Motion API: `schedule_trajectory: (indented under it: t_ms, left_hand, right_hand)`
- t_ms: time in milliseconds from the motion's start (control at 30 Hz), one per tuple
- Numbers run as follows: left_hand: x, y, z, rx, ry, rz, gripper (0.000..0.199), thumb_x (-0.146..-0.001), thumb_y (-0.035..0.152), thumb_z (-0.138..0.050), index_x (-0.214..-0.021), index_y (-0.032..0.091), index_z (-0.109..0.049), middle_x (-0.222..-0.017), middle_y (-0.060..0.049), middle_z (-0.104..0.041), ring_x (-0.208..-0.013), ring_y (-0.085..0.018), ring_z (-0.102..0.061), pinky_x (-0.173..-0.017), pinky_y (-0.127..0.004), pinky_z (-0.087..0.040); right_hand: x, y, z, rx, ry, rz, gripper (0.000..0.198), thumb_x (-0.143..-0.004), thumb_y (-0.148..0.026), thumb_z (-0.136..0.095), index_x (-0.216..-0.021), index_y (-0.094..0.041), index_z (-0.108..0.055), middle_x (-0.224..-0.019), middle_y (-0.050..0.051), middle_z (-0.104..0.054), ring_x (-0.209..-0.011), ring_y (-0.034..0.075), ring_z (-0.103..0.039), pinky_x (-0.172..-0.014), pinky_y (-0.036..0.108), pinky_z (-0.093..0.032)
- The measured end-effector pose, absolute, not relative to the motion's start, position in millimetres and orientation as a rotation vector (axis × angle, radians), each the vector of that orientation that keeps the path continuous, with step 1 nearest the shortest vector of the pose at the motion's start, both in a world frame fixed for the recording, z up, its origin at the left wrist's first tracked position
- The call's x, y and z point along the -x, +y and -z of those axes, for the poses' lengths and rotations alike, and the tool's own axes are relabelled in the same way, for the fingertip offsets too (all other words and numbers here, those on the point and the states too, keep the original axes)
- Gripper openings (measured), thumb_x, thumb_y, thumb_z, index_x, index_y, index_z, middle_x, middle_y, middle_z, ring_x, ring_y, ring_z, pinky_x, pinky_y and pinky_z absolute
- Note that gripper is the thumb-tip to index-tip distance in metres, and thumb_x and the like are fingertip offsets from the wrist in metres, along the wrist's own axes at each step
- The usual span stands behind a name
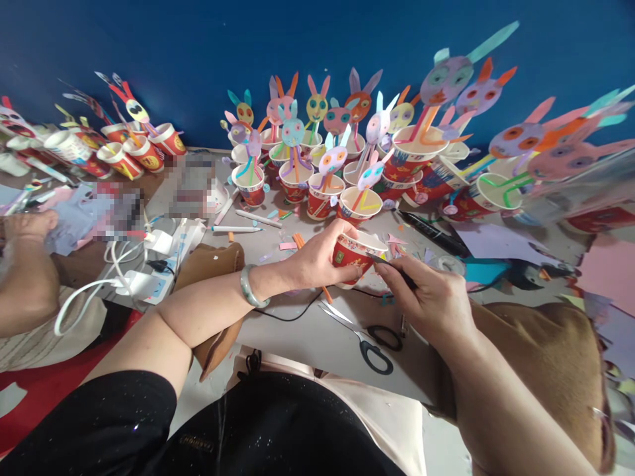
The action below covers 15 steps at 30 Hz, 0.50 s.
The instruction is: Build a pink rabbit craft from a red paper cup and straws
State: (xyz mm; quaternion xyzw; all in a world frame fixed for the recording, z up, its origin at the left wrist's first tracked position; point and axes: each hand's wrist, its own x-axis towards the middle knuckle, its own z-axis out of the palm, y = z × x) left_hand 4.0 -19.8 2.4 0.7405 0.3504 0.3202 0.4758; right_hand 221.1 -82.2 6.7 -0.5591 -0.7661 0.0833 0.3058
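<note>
Black shirt point(278, 430), left hand point(321, 256) curled, holding cup point(350, 255)

A head-worn camera is looking forward and down across the desk point(300, 340) from close by — facing a blue wall point(198, 59).

Blue wall point(198, 53), plain, few pale specks, spanning full view behind far edge of grey tabletop point(317, 340). Tabletop smooth, matte. Wall dimmer toward upper right. Soft shadow along tabletop's near edge, right of middle.
</note>
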Motion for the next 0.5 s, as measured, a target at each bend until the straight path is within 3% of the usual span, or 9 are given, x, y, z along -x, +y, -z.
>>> schedule_trajectory:
  t_ms: [500]
  left_hand:
    - [-2.4,-18.7,1.1,-1.926,0.881,-0.795,0.047,-0.081,0.027,-0.077,-0.114,0.021,-0.045,-0.113,-0.009,-0.063,-0.102,-0.023,-0.064,-0.087,-0.037,-0.055]
  right_hand:
    - [-220.9,-76.4,-10.5,1.509,-1.965,-0.559,0.041,-0.1,-0.052,-0.055,-0.076,-0.021,-0.066,-0.053,-0.002,-0.057,-0.048,0.012,-0.048,-0.049,0.026,-0.038]
